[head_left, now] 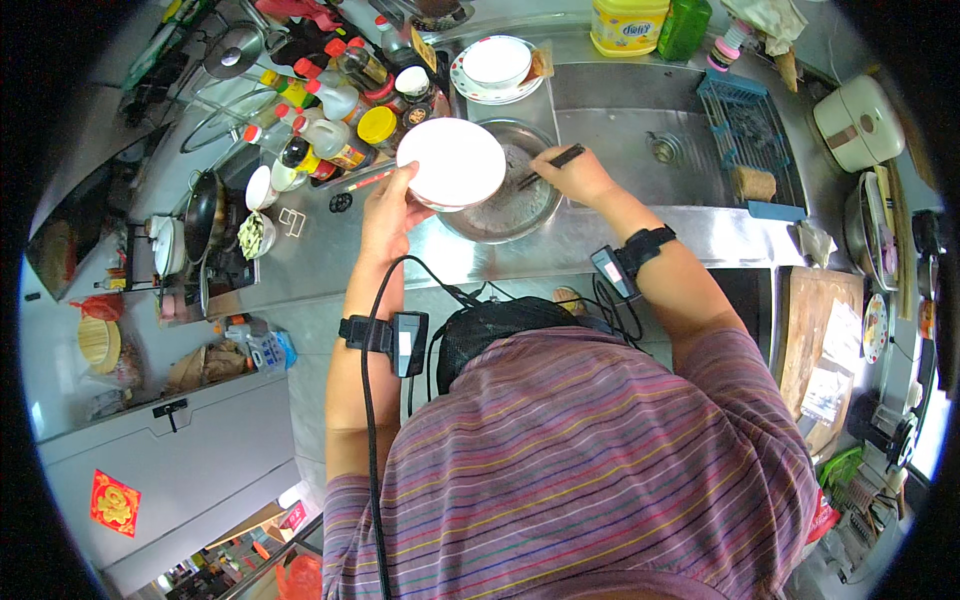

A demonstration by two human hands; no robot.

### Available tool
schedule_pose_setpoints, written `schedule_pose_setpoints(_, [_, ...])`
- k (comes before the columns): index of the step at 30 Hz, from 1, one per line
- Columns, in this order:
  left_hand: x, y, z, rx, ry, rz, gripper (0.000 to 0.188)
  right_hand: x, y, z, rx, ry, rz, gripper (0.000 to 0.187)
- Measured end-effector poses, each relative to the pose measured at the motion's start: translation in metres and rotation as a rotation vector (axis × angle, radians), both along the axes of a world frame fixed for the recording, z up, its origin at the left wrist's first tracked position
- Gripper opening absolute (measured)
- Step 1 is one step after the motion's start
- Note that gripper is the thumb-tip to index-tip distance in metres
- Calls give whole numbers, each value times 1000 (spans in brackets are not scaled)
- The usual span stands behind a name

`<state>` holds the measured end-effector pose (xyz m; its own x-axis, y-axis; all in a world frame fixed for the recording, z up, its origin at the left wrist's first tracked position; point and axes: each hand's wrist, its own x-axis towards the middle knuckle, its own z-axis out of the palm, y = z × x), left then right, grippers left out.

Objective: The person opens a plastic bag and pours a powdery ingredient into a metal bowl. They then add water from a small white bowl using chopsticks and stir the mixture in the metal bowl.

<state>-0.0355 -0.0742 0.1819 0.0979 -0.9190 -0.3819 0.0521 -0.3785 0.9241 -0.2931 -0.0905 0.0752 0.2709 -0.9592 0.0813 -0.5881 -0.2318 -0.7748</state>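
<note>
My left hand (388, 212) grips a white bowl (452, 163) by its rim, tilted over the left side of a metal basin (545, 225) on the steel counter. The bowl hides part of the basin. Whitish, flour-like stuff (500, 210) lies in the basin. In my right hand (583, 178), with fingers closed, is a pair of dark chopsticks (566, 156), whose lower ends reach down into the basin. I cannot make out whether the bowl holds anything.
Behind the basin stand stacked white plates (497, 62). Sauce bottles (335, 140) and jars crowd the counter on the left, near a wok (207, 215). On the right are a steel sink (620, 150), a blue wire rack (745, 130) and a pale green appliance (858, 122).
</note>
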Motion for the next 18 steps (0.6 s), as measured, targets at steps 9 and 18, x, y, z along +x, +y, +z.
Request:
schedule_pose_setpoints(9, [6, 0, -4, 19, -30, -9, 44, -1, 0, 5, 49, 189, -76, 27])
schedule_pose_setpoints(18, [4, -3, -7, 39, -13, -2, 49, 6, 9, 9, 47, 25, 116, 26])
